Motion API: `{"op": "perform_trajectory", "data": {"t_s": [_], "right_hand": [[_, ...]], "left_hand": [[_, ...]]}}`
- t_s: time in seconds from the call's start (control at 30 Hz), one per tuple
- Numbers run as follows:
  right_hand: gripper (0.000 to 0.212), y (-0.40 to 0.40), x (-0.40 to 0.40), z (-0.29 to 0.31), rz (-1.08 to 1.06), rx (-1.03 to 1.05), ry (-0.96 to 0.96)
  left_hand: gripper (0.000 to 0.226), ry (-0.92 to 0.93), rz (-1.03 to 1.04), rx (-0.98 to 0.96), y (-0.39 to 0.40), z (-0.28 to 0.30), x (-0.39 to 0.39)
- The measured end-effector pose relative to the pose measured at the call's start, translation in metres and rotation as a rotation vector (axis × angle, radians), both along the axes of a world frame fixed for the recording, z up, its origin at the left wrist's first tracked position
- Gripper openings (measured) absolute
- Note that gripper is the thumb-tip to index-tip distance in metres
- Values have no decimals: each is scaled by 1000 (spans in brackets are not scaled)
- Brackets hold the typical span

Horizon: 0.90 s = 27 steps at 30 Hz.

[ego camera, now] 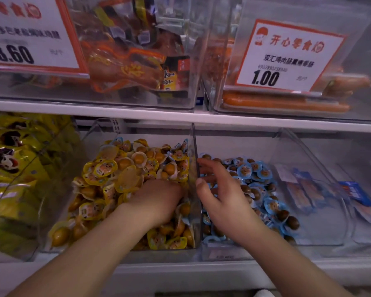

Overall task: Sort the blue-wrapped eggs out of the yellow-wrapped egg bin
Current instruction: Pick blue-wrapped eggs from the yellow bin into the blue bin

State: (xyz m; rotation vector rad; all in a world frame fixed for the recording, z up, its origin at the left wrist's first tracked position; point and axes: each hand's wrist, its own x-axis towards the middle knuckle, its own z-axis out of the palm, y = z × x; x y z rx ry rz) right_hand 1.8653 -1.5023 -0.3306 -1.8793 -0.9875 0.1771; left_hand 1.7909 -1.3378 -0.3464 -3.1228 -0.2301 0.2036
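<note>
A clear bin [196, 189] on the lower shelf holds a heap of yellow-wrapped eggs [120, 168]. A few blue-wrapped eggs [181, 147] lie at its back right corner. My left hand [159, 198] is dug into the yellow heap near the right wall, its fingers buried out of sight. The bin to the right holds blue-wrapped eggs [255, 174]. My right hand [221, 189] hovers over that pile with fingers spread and nothing in it.
Yellow snack packs [13, 168] fill the bin at the left. Blue and white packets [304, 189] lie in clear bins at the right. The upper shelf [180, 117] carries bins of sausages with price signs [287, 56].
</note>
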Motion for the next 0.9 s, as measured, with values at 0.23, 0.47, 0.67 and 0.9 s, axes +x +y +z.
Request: {"op": "perform_trajectory", "data": {"t_s": [0.23,0.47,0.67,0.9], "right_hand": [[50,1,1,4,10,-25,-21],[32,10,-3,27,-159,133,-347],[26,54,-57,44,-99,251,94],[39,98,-96,38,149,297,1363]], "left_hand": [[15,-200,86,-499,37,15,-21],[12,-678,473,-1402,39,45,-54],[30,-722,841,-2044,43,64,-75],[20,-914,547,-1179,26,41,-90]]}}
